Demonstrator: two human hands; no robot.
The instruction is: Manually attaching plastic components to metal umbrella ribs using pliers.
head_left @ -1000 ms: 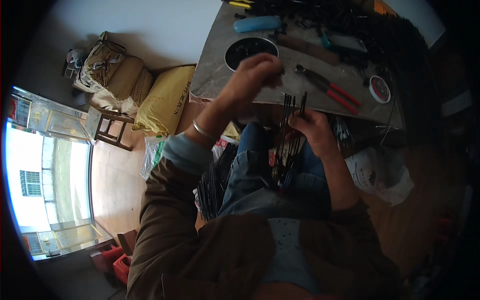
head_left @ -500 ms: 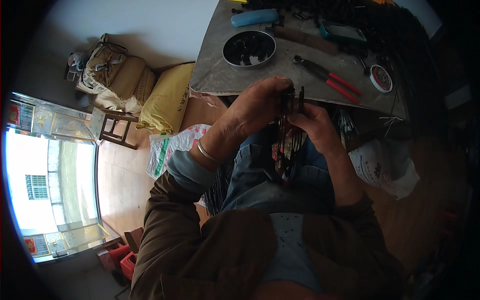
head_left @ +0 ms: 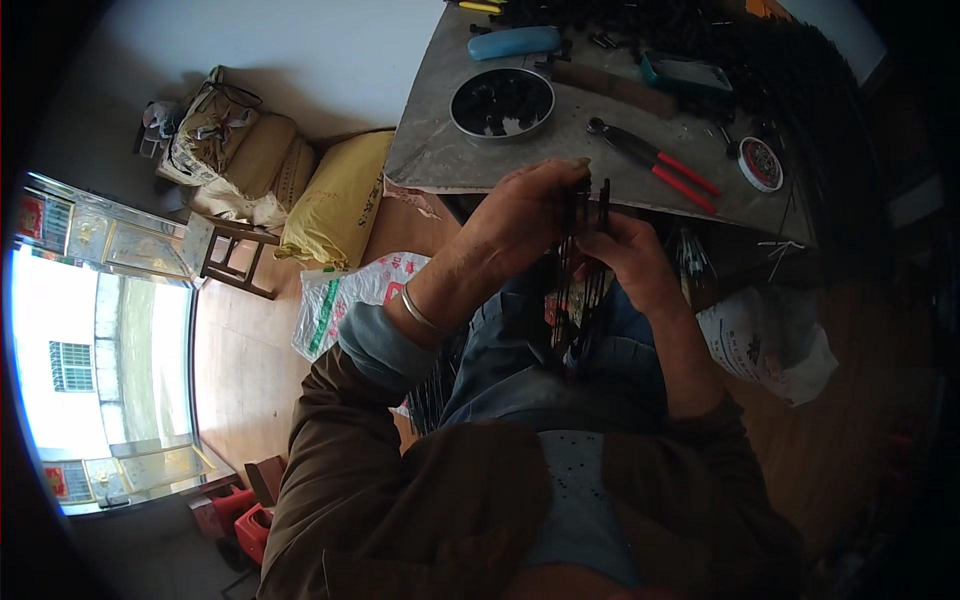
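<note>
Close together above my lap, both hands are closed around a bundle of thin dark rods [head_left: 560,315] with thicker black ends at the top. My left hand [head_left: 520,220] grips the bundle near its upper end, thumb uppermost. Lower down on the right, my right hand [head_left: 635,255] pinches some of the rods between thumb and fingers. The rods hang down toward my thighs, and their lower ends blur into shadow. Beyond the hands, on the grey table [head_left: 430,150], stands a round bowl [head_left: 502,104] of small black parts. Pliers with red handles [head_left: 655,165] lie right of it.
A blue case [head_left: 514,42], a teal tray [head_left: 687,73] and a round tin [head_left: 760,164] are on the table, with black parts heaped behind. Yellow sacks [head_left: 345,200] and a wooden stool [head_left: 238,255] stand left. White plastic bags [head_left: 765,340] lie on the floor.
The view has shifted slightly, so the table appears a little lower. Both hands keep their hold on the rods with hardly any movement.
</note>
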